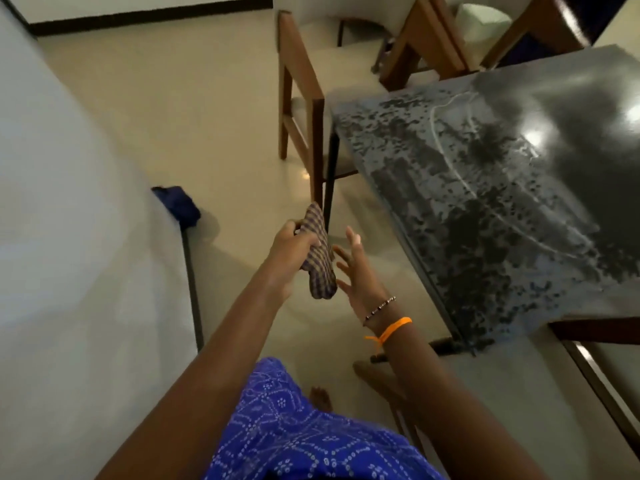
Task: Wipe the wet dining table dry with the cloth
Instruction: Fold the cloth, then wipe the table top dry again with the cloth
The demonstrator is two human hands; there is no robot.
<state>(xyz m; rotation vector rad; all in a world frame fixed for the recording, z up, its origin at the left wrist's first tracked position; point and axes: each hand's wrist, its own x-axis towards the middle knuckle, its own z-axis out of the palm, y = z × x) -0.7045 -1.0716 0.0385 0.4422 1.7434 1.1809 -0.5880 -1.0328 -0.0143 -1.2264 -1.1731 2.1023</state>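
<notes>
A dark glossy dining table (491,188) fills the right side, its top speckled with water drops and wet streaks. Left of its near corner, over the floor, my left hand (294,249) is shut on a bunched checked cloth (318,258), which hangs down from the fist. My right hand (356,271) is just to the right of the cloth with fingers spread, close to it but not gripping it. Both hands are off the table.
A wooden chair (301,109) stands at the table's far left corner, more chairs (436,39) behind the table, and another chair frame (595,362) at the near right. A white wall (76,237) runs along the left with a blue object (180,206) at its base. Pale tiled floor lies between.
</notes>
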